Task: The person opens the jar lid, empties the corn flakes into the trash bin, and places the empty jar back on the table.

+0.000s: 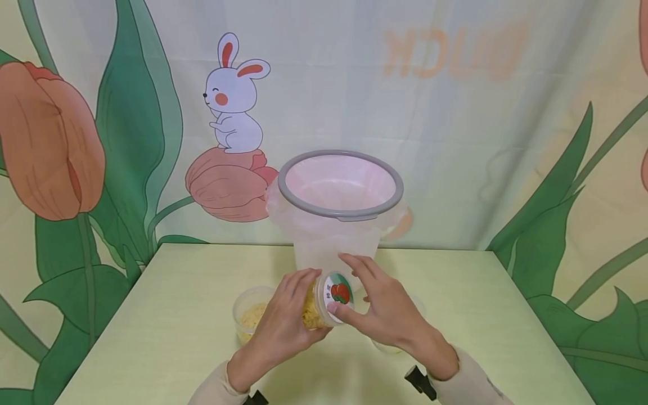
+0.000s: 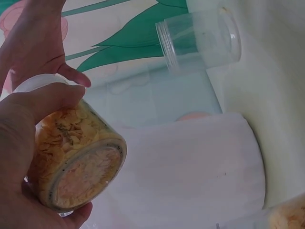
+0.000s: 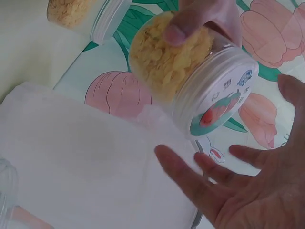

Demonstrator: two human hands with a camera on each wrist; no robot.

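My left hand (image 1: 280,320) grips a clear plastic jar (image 3: 164,57) full of yellow flakes, tilted so its lid faces right. The lid (image 3: 217,98) is whitish, with a round label of red fruit on green. Beside the lid is my right hand (image 1: 390,306), fingers spread; in the right wrist view its fingertips (image 3: 167,155) are apart from the lid. A second clear jar (image 1: 245,329), partly filled with pale flakes, stands left of my left hand. Partly hidden behind my right hand is another clear jar (image 2: 205,40), which looks empty and has a threaded mouth.
A white bin (image 1: 331,247) with a grey rim and a translucent liner stands at the table's back edge, just beyond my hands. The pale green table (image 1: 167,315) ends at a printed curtain (image 1: 334,84) with tulips and a rabbit.
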